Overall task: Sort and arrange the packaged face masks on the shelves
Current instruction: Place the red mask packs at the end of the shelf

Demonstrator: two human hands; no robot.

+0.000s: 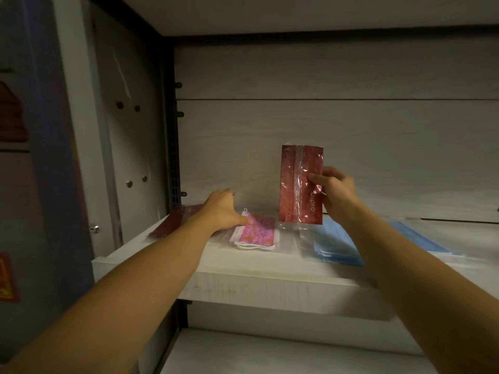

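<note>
While dim light leaves most print unreadable, the only lettering that shows runs sideways in pale letters down the red mask packet [301, 184] and seems to read "oiqio", though that is uncertain. At far left a dark red packet [172, 221] lies flat on the pale wood-grain shelf [243, 282], against the cabinet's side panel [127, 147] with its peg holes. Just beside it the left hand [221, 211] reaches in palm down, fingers stretched forward over the shelf and thumb touching the pink floral mask [255, 233], which lies flat in a clear bag with white ear loops showing. Further right, the right hand [334, 193] pinches the glossy red packet upright by its right edge, thumb in front, holding it above the shelf before the grained back wall [351, 125]. Under it lies a stack of blue masks [334, 247] in clear plastic, and another blue mask [415, 238] lies at the right.
</note>
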